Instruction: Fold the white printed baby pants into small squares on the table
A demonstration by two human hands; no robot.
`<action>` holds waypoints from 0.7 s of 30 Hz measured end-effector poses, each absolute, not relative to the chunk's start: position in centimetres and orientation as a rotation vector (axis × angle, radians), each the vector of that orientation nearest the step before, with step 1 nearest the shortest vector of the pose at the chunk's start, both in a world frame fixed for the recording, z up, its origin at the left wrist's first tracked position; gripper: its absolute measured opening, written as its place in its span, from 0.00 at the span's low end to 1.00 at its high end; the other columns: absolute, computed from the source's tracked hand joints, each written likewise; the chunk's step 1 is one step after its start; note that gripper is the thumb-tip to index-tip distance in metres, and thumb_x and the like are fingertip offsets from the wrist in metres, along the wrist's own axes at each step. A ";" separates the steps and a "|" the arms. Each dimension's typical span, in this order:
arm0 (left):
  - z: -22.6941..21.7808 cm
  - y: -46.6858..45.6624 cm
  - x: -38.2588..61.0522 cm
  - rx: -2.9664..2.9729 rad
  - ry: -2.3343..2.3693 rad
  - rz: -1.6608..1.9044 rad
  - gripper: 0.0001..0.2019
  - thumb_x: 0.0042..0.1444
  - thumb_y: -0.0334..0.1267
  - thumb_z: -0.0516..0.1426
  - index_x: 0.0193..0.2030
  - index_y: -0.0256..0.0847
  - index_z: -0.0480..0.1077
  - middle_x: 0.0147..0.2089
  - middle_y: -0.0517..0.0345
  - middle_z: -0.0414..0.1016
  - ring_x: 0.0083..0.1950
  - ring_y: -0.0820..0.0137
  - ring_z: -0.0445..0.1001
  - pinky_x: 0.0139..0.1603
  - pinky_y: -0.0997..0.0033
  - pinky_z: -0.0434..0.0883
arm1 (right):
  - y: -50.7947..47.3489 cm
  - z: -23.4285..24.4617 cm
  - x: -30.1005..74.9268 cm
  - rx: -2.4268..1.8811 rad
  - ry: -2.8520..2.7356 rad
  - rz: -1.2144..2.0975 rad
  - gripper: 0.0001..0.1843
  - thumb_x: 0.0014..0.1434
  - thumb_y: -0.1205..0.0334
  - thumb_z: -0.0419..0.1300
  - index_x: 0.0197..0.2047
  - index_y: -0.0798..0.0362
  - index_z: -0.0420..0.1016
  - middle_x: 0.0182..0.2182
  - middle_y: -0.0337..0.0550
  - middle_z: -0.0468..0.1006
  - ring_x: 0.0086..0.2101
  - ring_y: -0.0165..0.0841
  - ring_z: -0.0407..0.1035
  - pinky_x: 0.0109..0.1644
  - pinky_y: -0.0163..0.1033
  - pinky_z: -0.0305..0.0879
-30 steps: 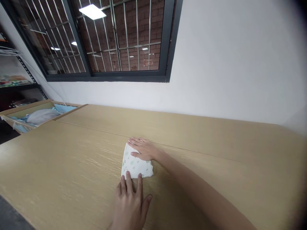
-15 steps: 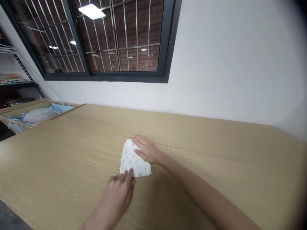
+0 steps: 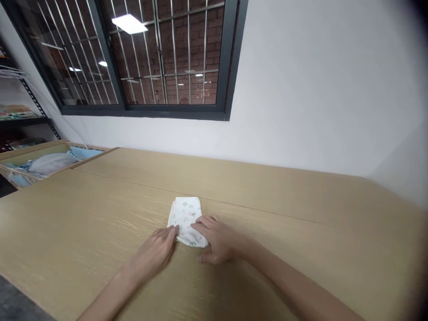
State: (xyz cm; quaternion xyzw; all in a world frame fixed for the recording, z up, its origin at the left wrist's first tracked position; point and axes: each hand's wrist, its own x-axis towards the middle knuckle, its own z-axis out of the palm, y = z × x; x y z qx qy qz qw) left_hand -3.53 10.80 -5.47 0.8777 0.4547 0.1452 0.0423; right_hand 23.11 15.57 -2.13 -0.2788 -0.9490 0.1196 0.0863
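Folded cloth, white with a small print [image 3: 185, 216], is lying on the wooden tabletop [image 3: 100, 223], its far edge just short of the seam. Right hand [image 3: 219, 240] is no longer pressing flat over the far corner; it has come down to the near right side, fingers bending onto the cloth, one lower digit, probably the thumb, standing apart from them. Left hand [image 3: 160, 247] has shifted too: fingers held together, tips touching the near left edge. Cannot tell whether they are pinching; the undersides are hidden. Blur on both hands. The far part of the cloth is now showing uncovered. My reading: the handling is changing from smoothing down to gathering the sides.
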 end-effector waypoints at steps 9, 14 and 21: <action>-2.4 9.1 -4.1 2.197 1.298 0.466 0.16 0.65 0.54 0.54 0.50 0.45 0.68 0.46 0.55 0.75 0.41 0.67 0.72 0.44 0.66 0.69 | 14.1 -1.6 24.2 -0.996 -2.565 0.682 0.14 0.68 0.57 0.54 0.53 0.50 0.73 0.47 0.48 0.78 0.46 0.42 0.71 0.50 0.45 0.65; -3.8 11.8 -4.4 2.004 1.282 0.645 0.22 0.63 0.55 0.54 0.53 0.39 0.71 0.41 0.55 0.77 0.38 0.66 0.72 0.38 0.69 0.69 | 15.4 -1.8 24.0 -1.147 -2.280 0.856 0.16 0.71 0.48 0.49 0.47 0.50 0.72 0.42 0.44 0.79 0.40 0.39 0.73 0.42 0.42 0.67; -4.7 15.4 -3.3 2.053 1.567 0.713 0.17 0.66 0.49 0.49 0.41 0.37 0.70 0.35 0.54 0.76 0.35 0.67 0.71 0.35 0.69 0.65 | 18.4 -3.5 22.4 -1.327 -2.100 0.750 0.18 0.71 0.48 0.47 0.41 0.51 0.71 0.37 0.45 0.79 0.37 0.38 0.73 0.38 0.40 0.66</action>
